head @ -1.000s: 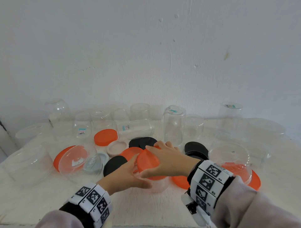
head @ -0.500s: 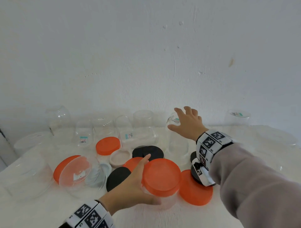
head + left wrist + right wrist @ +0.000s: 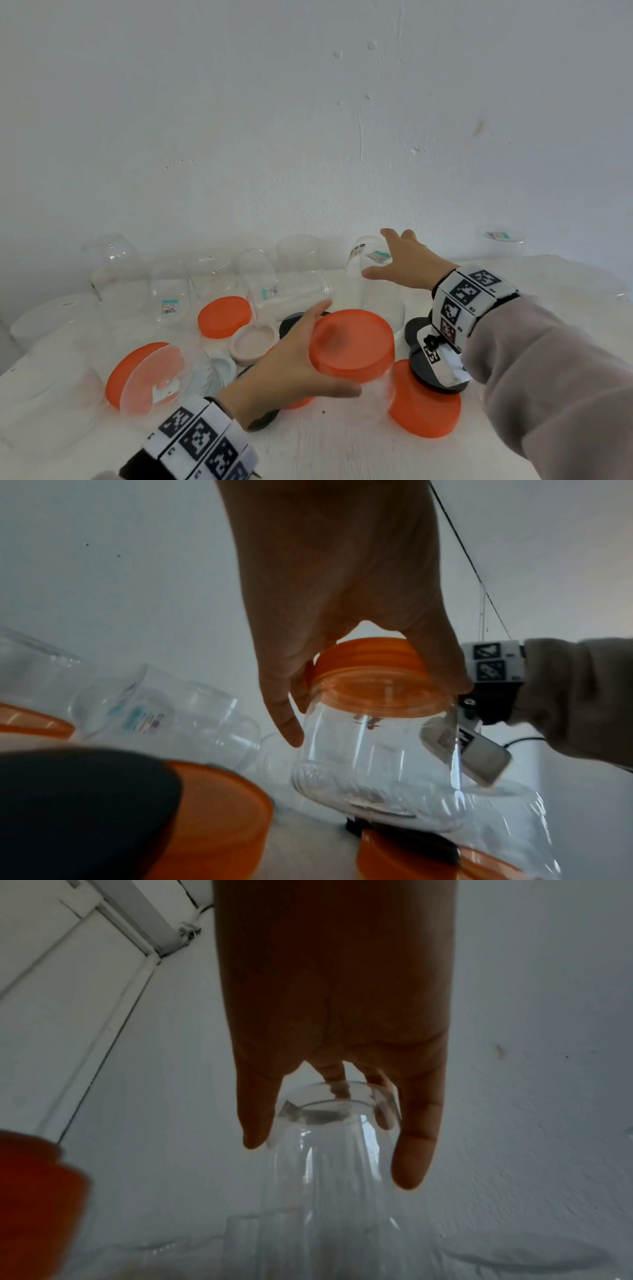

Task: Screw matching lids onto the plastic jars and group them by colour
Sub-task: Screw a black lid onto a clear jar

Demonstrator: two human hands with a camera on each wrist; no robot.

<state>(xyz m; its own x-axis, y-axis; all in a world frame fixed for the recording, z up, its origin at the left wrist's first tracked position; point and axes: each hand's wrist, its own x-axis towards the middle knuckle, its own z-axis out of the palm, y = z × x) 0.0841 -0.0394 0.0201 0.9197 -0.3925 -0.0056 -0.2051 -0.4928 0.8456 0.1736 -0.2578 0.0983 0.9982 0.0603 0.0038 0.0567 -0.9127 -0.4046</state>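
Two hands | left fingers [image 3: 310,317] grip orange-lidded jar [image 3: 352,342] | right fingers [image 3: 416,1139] spread, seemingly touching tall jar [image 3: 329,1150]

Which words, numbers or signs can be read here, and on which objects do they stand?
No text is legible.
Teal price sticker on a small jar: barcode, print too small.
Teal sticker on the lying jar: blurred.
Teal sticker on the inverted jar: blurred.
Wristbands: square black-and-white code markers only.
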